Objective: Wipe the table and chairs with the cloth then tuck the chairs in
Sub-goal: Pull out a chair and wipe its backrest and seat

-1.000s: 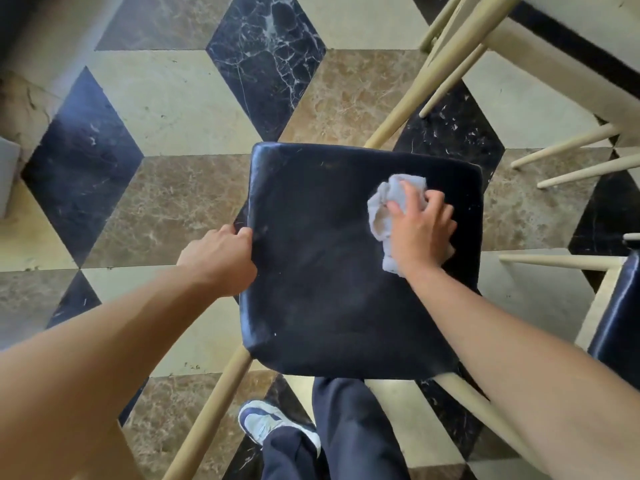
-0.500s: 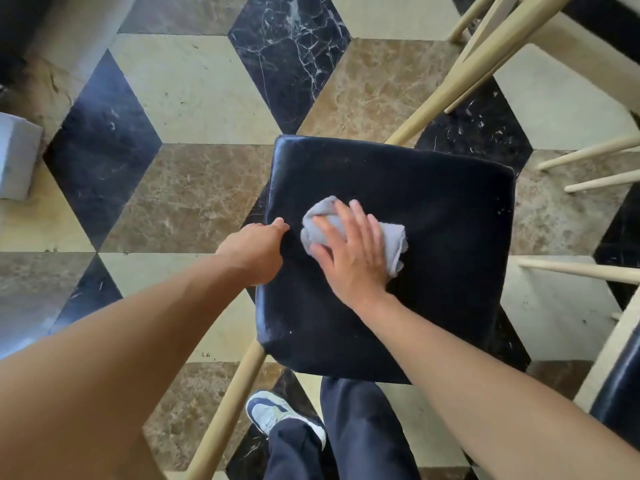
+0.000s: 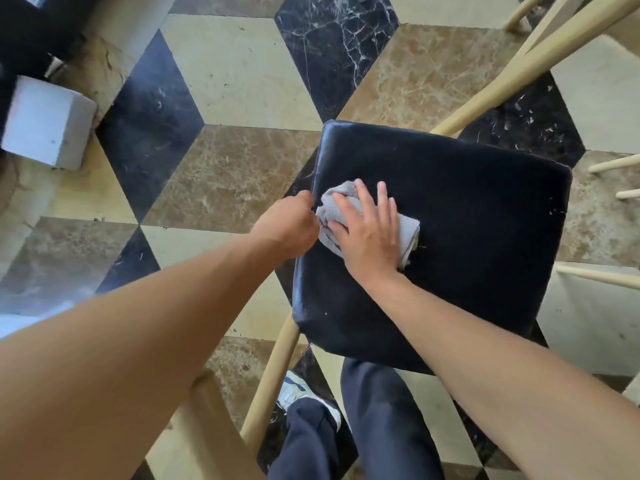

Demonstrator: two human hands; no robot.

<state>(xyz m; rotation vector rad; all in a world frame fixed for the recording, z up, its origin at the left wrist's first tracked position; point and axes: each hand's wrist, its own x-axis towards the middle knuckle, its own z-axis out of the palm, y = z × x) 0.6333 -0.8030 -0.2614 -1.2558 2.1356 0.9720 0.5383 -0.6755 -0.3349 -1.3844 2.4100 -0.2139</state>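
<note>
Right hand (image 3: 367,237) presses the grey cloth (image 3: 349,220) flat on the black chair seat (image 3: 467,237), fingers straight and spread. Left hand (image 3: 287,226) grips the seat's left edge, fingers curled round it.

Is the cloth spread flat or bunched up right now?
Bunched up: the cloth lies as a crumpled wad under the flat right hand on the chair seat.
</note>
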